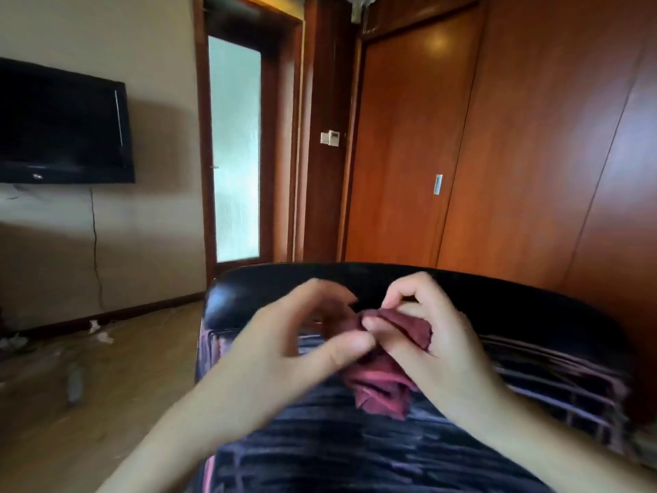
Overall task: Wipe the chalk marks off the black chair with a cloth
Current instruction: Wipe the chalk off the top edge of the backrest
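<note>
The black chair (497,304) fills the lower middle of the head view, its seat and back streaked with pale pink and white chalk marks (554,371). A crumpled dark red cloth (384,382) hangs above the seat between both hands. My right hand (430,336) pinches the cloth's upper part with curled fingers. My left hand (302,343) is blurred; its thumb and fingers curl onto the cloth's left edge.
A black TV (60,122) hangs on the left wall with a cable below it. A frosted glass door (236,147) stands behind the chair, wooden panel doors (409,147) to the right. Scraps of litter (101,332) lie on the wooden floor at left.
</note>
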`<state>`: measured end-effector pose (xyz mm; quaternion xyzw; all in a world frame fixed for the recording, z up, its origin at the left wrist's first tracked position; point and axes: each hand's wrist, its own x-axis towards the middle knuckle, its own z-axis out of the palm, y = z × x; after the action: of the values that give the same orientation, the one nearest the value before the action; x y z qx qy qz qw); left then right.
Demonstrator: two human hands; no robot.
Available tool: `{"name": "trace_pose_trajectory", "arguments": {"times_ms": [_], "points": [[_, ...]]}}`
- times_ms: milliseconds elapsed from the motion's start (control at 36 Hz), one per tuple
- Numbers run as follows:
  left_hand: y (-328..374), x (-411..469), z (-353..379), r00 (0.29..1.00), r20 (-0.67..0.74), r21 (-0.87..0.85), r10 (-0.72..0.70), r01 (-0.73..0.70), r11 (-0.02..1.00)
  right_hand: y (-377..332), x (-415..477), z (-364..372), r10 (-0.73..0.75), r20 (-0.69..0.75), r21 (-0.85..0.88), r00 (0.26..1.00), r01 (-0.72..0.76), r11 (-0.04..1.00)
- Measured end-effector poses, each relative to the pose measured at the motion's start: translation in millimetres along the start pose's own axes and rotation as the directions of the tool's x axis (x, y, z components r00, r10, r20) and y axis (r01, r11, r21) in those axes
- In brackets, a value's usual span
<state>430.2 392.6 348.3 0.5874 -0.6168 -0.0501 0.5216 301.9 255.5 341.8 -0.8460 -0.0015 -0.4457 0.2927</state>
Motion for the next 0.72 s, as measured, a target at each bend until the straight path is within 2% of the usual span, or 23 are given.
{"name": "trace_pose_trajectory", "arguments": {"times_ms": [56, 111, 222, 333, 389, 444, 528, 583, 722], "points": [[-4.5, 1.6, 6.7, 0.999, -0.010, 0.066, 0.033, -0.032, 0.997, -3.5, 1.6, 4.0, 0.082, -0.001, 0.096, 0.997, -0.081, 0.992], [-10.8, 3.5, 4.2, 0.999, -0.043, 0.056, 0.032, -0.029, 0.998, -6.0, 1.0, 7.0, 0.141, 0.041, 0.184, 0.989, -0.146, 0.972], [-17.5, 3.1, -10.9, 0.997, -0.058, -0.173, -0.052, 0.042, 0.984, -6.6, 4.8, 6.9, 0.223, 0.102, 0.223, 0.969, -0.241, 0.945], [-23.4, -2.6, -26.2, 0.986, -0.073, -0.315, -0.153, 0.122, 0.941, -3.5, 7.8, 4.2, 0.333, 0.296, 0.442, 0.895, -0.438, 0.783], [-24.7, -6.5, -31.6, 0.978, -0.061, -0.331, -0.201, 0.170, 0.928, -5.4, 8.0, 5.3, 0.327, 0.300, 0.475, 0.896, -0.438, 0.763], [-23.6, -10.4, -33.4, 0.974, -0.046, -0.257, -0.223, 0.204, 0.945, -7.6, 9.6, 7.4, 0.322, 0.243, 0.448, 0.915, -0.400, 0.799], [-18.7, -15.9, -32.5, 0.967, -0.125, -0.103, -0.221, 0.209, 0.973, -13.0, 13.4, 10.4, 0.257, 0.172, 0.387, 0.951, -0.305, 0.870], [-12.0, -20.2, -30.8, 0.965, -0.144, -0.129, -0.221, 0.203, 0.971, -17.1, 14.1, 14.2, 0.216, 0.191, 0.375, 0.957, -0.275, 0.885], [3.4, -32.1, -12.5, 0.984, 0.038, -0.153, -0.174, 0.178, 0.972, -28.8, 9.2, 27.1, 0.170, 0.248, 0.277, 0.954, -0.238, 0.931]]}}
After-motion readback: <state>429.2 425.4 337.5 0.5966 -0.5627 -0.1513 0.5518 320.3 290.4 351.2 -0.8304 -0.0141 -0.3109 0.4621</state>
